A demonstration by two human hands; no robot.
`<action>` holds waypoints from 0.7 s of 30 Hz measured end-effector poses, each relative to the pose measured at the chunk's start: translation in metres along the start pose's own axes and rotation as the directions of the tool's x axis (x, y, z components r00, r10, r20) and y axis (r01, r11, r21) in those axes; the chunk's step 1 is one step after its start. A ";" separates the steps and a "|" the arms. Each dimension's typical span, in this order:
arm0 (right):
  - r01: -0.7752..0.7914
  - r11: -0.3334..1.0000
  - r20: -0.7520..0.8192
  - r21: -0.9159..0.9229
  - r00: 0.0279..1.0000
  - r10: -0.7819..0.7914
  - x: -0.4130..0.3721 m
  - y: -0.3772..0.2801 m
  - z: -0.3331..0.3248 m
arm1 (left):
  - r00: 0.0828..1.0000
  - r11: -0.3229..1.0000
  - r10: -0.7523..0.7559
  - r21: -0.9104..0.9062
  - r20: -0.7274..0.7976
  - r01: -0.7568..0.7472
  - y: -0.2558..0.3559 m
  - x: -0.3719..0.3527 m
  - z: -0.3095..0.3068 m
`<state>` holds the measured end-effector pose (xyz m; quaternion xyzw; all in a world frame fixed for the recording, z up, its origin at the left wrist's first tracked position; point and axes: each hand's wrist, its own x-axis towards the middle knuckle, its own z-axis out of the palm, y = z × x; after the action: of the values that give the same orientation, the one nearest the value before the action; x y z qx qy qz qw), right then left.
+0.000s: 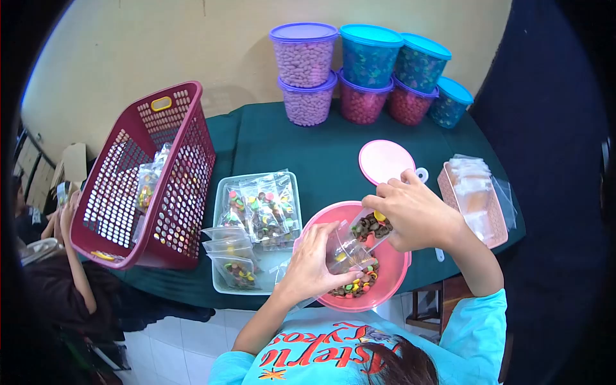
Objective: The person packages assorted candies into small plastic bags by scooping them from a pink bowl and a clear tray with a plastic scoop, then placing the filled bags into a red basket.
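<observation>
My left hand [308, 266] is closed on a clear plastic bag [342, 249], its mouth turned toward my right hand. My right hand [414, 215] grips a small clear cup [384, 236] that is tilted at the bag's mouth. Brown, yellow and green button-shaped candies [370, 228] lie in the cup. Both hands are over a pink bowl [401, 273], which holds more of the same colourful candies [359, 287]. Part of the bag and the cup's far side are hidden by my fingers.
Filled bags [263, 208] lie in a pale tray [221, 282] left of the bowl. A maroon basket [173, 212] stands farther left, a person's hand [67, 215] beside it. Flat bags fill a pink basket [494, 239] at right. Behind are a pink lid [386, 162] and several lidded tubs [369, 61].
</observation>
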<state>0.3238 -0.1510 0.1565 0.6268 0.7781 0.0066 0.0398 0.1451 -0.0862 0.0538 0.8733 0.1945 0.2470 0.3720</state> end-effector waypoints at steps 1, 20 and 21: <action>-0.009 1.000 -0.007 -0.017 1.000 0.009 -0.001 0.004 0.001 | 1.000 1.000 -0.009 0.010 -0.015 0.009 0.003 0.002 0.003; 0.378 0.924 -0.210 0.059 0.910 -0.358 -0.004 0.038 -0.019 | 0.963 0.986 -0.063 0.131 -0.261 0.100 0.037 -0.004 0.022; 0.388 0.920 -0.210 0.060 0.906 -0.369 -0.005 0.039 -0.020 | 0.960 0.990 -0.059 0.104 -0.274 0.091 0.038 -0.006 0.021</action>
<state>0.3616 -0.1470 0.1786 0.4613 0.8844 0.0209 -0.0672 0.1584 -0.1255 0.0673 0.8436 0.2905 0.3380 0.2997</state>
